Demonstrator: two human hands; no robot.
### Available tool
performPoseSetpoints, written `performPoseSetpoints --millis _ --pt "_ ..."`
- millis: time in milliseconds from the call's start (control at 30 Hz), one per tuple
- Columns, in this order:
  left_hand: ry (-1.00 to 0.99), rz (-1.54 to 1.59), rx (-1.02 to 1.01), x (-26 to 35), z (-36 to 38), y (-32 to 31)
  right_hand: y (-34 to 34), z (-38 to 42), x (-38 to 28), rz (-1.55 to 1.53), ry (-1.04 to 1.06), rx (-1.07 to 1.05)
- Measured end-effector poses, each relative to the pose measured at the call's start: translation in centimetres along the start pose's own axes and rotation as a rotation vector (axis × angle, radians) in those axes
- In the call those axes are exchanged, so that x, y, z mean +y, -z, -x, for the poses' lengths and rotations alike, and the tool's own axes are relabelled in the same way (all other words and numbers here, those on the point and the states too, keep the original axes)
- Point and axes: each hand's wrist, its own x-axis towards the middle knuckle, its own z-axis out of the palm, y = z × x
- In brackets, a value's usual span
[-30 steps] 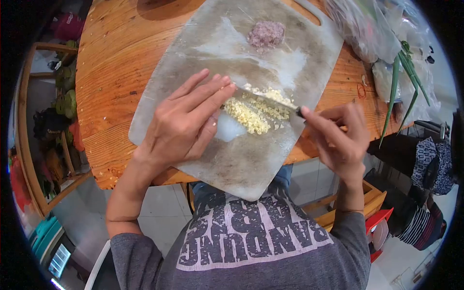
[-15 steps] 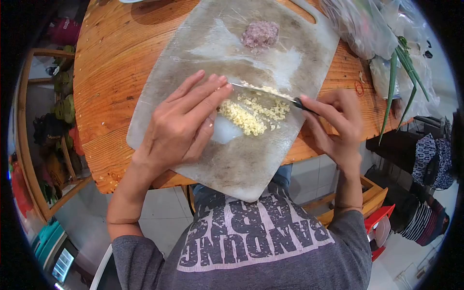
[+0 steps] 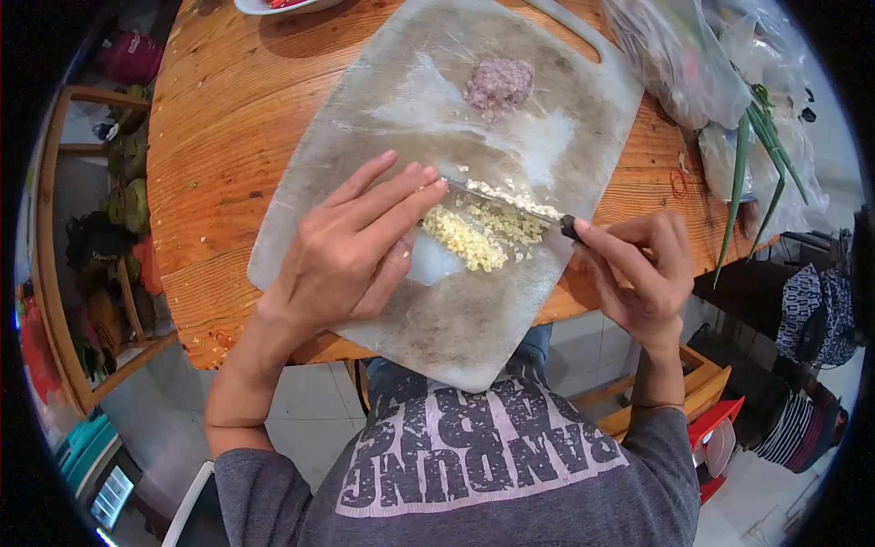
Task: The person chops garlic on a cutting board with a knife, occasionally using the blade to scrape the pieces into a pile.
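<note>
My right hand is wrapped round the black handle of a knife, whose blade lies across minced pale yellow garlic on a worn white cutting board. My left hand is stretched out over the board, its fingertips at the blade's far end. Bits of garlic cling along the blade. Further up the board sits a small mound of minced purple-pink onion, apart from the garlic.
The board rests on a wooden table. Plastic bags and green onion leaves lie at the right. A white bowl with something red is at the top edge. A red rubber band lies near the bags.
The view has shifted slightly, so the board and food appear lower and the bowl shows more. The knife remains in my right hand, with its handle turned a little.
</note>
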Motion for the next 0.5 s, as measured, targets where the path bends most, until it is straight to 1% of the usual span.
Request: performPoseSetpoints --millis 33,133,167,267,367,500 --pt "-0.005 -0.001 0.000 0.0 0.0 -0.1 -0.1 -0.1 0.2 0.021 0.034 0.019" --pt "-0.009 0.011 -0.005 -0.2 0.1 0.1 -1.9 1.0 -0.3 -0.127 -0.056 0.031" --pt "-0.011 0.017 -0.009 -0.2 0.1 0.2 -0.7 1.0 -0.6 -0.048 -0.018 0.008" --pt "-0.020 0.018 -0.020 0.1 0.3 0.2 -1.0 1.4 -1.0 -0.110 -0.039 0.006" --pt "-0.010 0.031 -0.021 -0.1 0.3 -0.1 -0.2 1.0 -1.8 -0.070 -0.063 0.006" --pt "-0.002 0.030 -0.012 0.0 0.0 0.1 -0.7 0.9 -2.7 -0.097 -0.164 0.012"
